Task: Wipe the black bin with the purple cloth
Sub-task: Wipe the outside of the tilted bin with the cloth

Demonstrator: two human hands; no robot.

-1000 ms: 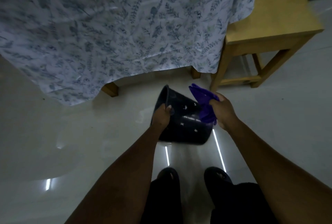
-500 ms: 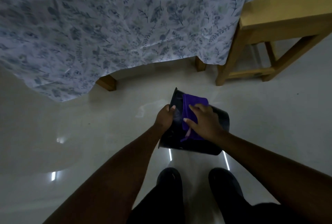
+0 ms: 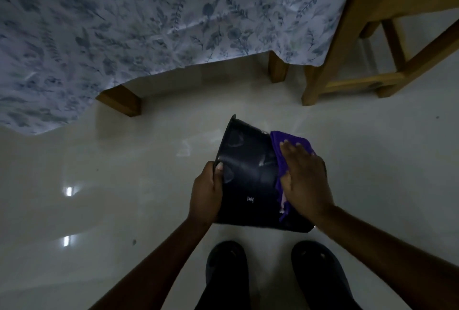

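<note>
The black bin (image 3: 248, 180) is held tilted above the floor, its outer wall facing me and its rim at the left. My left hand (image 3: 207, 191) grips that rim, thumb over the edge. My right hand (image 3: 304, 179) lies flat with fingers spread, pressing the purple cloth (image 3: 280, 147) against the bin's right side. The cloth shows above my fingers and hangs in a strip beside my palm; the rest is under the hand.
A table draped in a blue leaf-print cloth (image 3: 154, 21) fills the top, with wooden legs (image 3: 120, 101) showing beneath. A wooden stool (image 3: 372, 43) stands at the upper right. My two dark shoes (image 3: 227, 263) stand on the glossy pale floor (image 3: 111, 185) below the bin.
My right hand went from holding the bunched cloth beside the bin to pressing it flat on the wall, then slid it to the bin's right side. The view has moved closer.
</note>
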